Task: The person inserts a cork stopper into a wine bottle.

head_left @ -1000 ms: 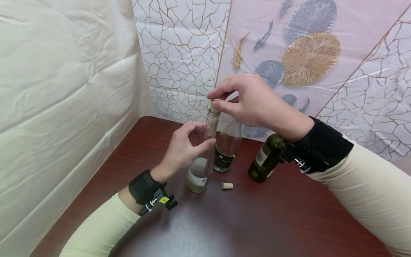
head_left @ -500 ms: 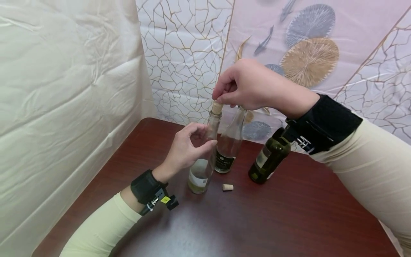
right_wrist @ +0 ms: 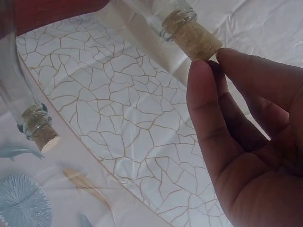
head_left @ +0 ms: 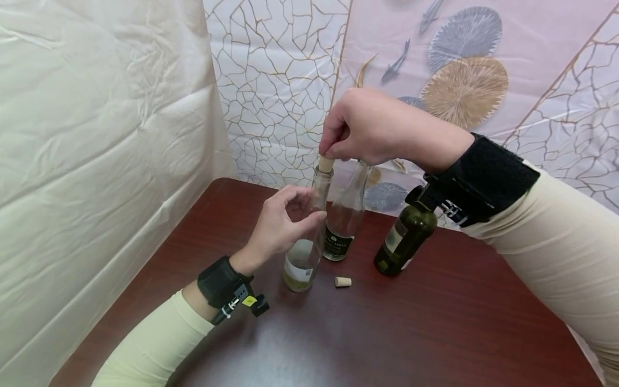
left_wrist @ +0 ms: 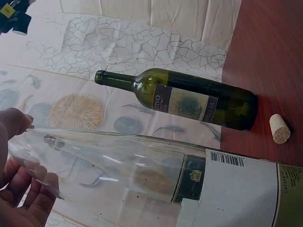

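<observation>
Now the right hand (head_left: 365, 126) pinches the cork (right_wrist: 196, 41) in a narrow grip, partway into the bottle (head_left: 304, 247), at one o'clock from the left hand (head_left: 281, 220), whose grip wraps the neck; pressing straight, without tilt, should work best.

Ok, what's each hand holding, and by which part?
The right hand pinches a cork by its exposed end; the left hand holds the clear bottle beneath it around the neck.
</observation>
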{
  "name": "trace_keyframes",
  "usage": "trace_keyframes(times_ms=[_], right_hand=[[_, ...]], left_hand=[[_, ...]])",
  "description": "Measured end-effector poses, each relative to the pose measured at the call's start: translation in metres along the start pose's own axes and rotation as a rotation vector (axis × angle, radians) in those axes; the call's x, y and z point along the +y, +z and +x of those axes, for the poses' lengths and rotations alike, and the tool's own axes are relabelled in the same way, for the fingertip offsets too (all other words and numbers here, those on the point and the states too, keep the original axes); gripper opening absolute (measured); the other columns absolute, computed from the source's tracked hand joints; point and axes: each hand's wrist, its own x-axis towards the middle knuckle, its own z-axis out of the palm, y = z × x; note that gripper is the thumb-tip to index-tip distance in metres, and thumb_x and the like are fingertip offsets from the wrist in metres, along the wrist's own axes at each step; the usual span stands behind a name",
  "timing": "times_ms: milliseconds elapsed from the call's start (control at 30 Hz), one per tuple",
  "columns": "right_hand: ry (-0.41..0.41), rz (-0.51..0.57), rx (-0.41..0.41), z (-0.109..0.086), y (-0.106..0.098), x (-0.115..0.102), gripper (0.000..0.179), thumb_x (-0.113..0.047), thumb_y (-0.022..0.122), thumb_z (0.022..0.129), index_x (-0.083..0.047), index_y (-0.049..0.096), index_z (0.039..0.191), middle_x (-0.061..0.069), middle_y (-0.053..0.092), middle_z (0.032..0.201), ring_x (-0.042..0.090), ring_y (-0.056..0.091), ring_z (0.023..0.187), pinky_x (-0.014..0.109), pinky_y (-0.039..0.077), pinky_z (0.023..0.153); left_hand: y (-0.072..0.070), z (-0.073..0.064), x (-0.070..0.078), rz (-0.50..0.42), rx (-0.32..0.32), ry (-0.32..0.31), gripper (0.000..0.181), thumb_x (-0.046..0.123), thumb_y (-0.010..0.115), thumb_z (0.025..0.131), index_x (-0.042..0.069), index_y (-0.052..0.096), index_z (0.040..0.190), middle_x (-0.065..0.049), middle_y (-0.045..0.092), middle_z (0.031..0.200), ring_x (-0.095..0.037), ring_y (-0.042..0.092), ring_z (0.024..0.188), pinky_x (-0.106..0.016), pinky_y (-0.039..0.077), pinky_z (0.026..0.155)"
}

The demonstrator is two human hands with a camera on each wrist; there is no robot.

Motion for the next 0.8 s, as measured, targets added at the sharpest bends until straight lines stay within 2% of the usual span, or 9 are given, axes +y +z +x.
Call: trace_keyframes(times_ms=[167,267,367,500,633,800], right_hand=[[0.009,0.066,0.041,-0.0035,0.0069,0.0068,0.012,-0.012,0.075,0.093,-0.018,0.085,0.093,-0.001,0.082,0.088,0.005,0.072,0.079,0.018,0.054,0.072],[0.025,0.068,0.050,-0.0047,0.0075,0.0087,0.014,-0.012,0.073,0.095,-0.019,0.085,0.093,-0.002,0.082,0.089,0.003,0.072,0.080,0.017,0.053,0.073],[0.003,0.043,0.058,-0.0052,0.0069,0.0078,0.013,-0.012,0.075,0.094,-0.019,0.085,0.092,-0.002,0.082,0.088,0.006,0.073,0.082,0.021,0.054,0.075],[-0.012,0.015,0.043,-0.0042,0.0059,0.0062,0.010,-0.015,0.077,0.094,-0.020,0.085,0.092,-0.003,0.082,0.088,0.009,0.073,0.084,0.025,0.055,0.077],[0.007,-0.002,0.018,-0.0020,0.0040,0.0061,0.009,-0.016,0.077,0.094,-0.020,0.085,0.093,-0.002,0.082,0.090,0.010,0.073,0.085,0.023,0.054,0.075],[0.014,-0.011,0.003,0.0007,0.0044,0.0066,0.008,-0.018,0.077,0.094,-0.020,0.084,0.093,-0.001,0.082,0.091,0.011,0.073,0.087,0.024,0.054,0.075]], left_hand=[[-0.0002,-0.0011,-0.0021,-0.003,0.004,-0.012,0.035,0.015,0.085,0.088,0.007,0.071,0.118,-0.008,0.066,0.106,-0.016,0.068,0.091,-0.024,0.061,0.083],[-0.0001,-0.0002,-0.0027,-0.010,-0.001,-0.009,0.034,0.016,0.085,0.088,0.007,0.071,0.118,-0.007,0.066,0.106,-0.015,0.068,0.092,-0.024,0.061,0.084],[0.0001,0.0002,-0.0028,-0.013,-0.003,-0.003,0.033,0.015,0.085,0.088,0.007,0.071,0.118,-0.007,0.066,0.106,-0.015,0.068,0.092,-0.024,0.061,0.084],[-0.0002,0.0000,-0.0014,0.005,0.001,0.003,0.034,0.016,0.085,0.088,0.008,0.071,0.117,-0.007,0.066,0.104,-0.015,0.067,0.092,-0.023,0.060,0.083],[-0.0002,0.0016,-0.0001,0.027,0.000,0.004,0.034,0.018,0.086,0.088,0.008,0.072,0.117,-0.006,0.066,0.103,-0.015,0.066,0.092,-0.022,0.058,0.081],[-0.0010,0.0012,0.0011,0.036,-0.010,-0.019,0.036,0.018,0.086,0.088,0.008,0.071,0.119,-0.007,0.066,0.105,-0.016,0.065,0.093,-0.021,0.058,0.082]])
